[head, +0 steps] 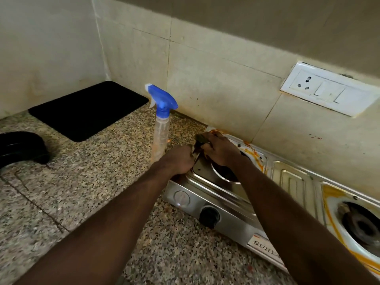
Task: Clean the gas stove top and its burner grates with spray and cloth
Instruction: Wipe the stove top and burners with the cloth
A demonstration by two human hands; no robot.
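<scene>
A steel two-burner gas stove [292,182] stands on the counter against the wall, its top smeared with orange stains. No grates sit on the burners; the right burner [362,225] is bare. My left hand [181,159] and my right hand [218,149] meet at the stove's far left corner, both closed on a small dark cloth [200,140], mostly hidden between them. My right forearm covers part of the left burner well [224,173]. A clear spray bottle [161,128] with a blue trigger head stands upright on the counter just left of my left hand.
A speckled granite counter [82,202] runs left and forward. A black mat [88,110] lies in the back left corner, and a black round object [22,147] is at the left edge. A black knob [209,215] sticks out from the stove front. A white socket plate [327,89] is on the tiled wall.
</scene>
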